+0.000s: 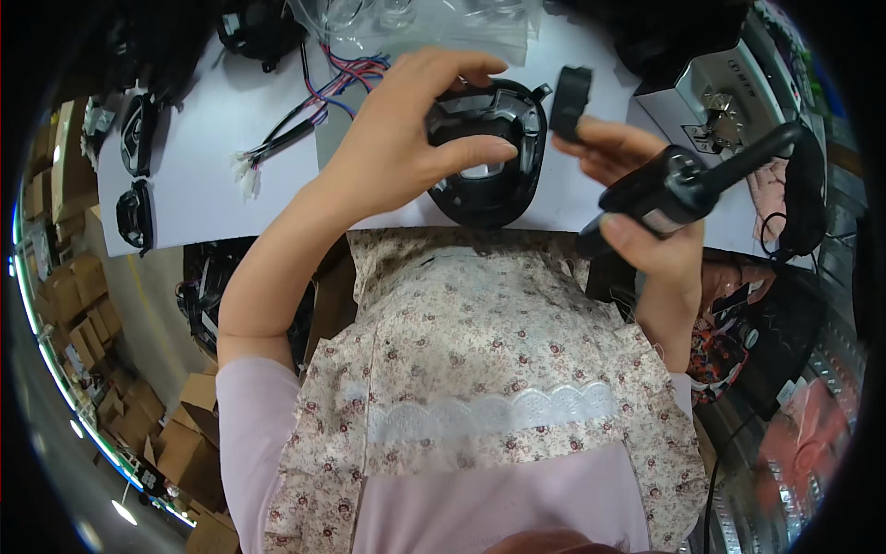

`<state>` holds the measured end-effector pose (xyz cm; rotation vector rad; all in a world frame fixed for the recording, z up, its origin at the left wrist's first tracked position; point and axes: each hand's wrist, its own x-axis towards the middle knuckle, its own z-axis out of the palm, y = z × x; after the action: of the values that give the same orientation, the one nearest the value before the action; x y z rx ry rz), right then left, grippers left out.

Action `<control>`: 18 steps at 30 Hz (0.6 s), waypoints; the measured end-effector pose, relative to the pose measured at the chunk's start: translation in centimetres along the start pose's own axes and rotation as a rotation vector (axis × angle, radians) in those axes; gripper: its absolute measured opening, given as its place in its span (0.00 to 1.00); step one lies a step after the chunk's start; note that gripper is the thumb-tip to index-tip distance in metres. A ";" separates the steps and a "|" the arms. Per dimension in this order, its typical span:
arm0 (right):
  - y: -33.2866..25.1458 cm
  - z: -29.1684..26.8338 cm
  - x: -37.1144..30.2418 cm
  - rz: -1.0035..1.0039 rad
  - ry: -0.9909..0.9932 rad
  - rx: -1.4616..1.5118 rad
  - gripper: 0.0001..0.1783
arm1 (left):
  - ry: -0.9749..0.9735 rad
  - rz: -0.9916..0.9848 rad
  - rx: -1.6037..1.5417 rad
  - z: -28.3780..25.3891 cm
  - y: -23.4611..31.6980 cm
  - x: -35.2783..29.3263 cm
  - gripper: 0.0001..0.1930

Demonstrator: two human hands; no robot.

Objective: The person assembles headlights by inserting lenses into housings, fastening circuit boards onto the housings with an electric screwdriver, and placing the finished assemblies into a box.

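A black rounded housing (489, 208) with an open middle and grey inner parts lies at the table's front edge. My left hand (397, 138) is over its left side, fingers and thumb spread apart; I cannot tell whether it touches the housing. To the right, my right hand (660, 235) is closed round a black handheld tool (651, 198) with a ring-shaped end and a long bar pointing right. A black block (572, 97) stands at the fingertips of that hand; whether it belongs to the tool cannot be made out.
Red, blue and black wires (318, 106) with white connectors lie left of my left hand. Clear plastic bags (434, 32) sit at the back. A white box (697, 102) with metal pieces is on the right. More black parts (136, 217) lie at the left edge; cardboard boxes (189, 434) fill the floor there.
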<state>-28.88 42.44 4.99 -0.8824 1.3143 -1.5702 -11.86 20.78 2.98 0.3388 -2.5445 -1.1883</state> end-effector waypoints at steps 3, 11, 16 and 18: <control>-0.2 0.9 0.2 0.051 -0.075 -0.001 0.33 | -0.095 -0.085 -0.351 -0.1 0.5 -0.4 0.37; -0.6 1.5 0.4 0.106 -0.172 -0.068 0.33 | -0.170 0.006 -0.092 -2.4 1.9 0.3 0.29; 0.8 0.4 0.9 0.106 0.007 0.002 0.23 | 0.012 -0.080 -0.034 -2.0 1.1 -1.7 0.28; 1.7 -0.4 0.8 0.180 -0.037 -0.125 0.23 | 0.005 -0.060 0.054 -1.2 0.8 -2.8 0.28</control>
<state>-29.23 41.74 3.23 -0.8404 1.4364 -1.3389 -8.90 21.40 3.88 0.4332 -2.5833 -1.1396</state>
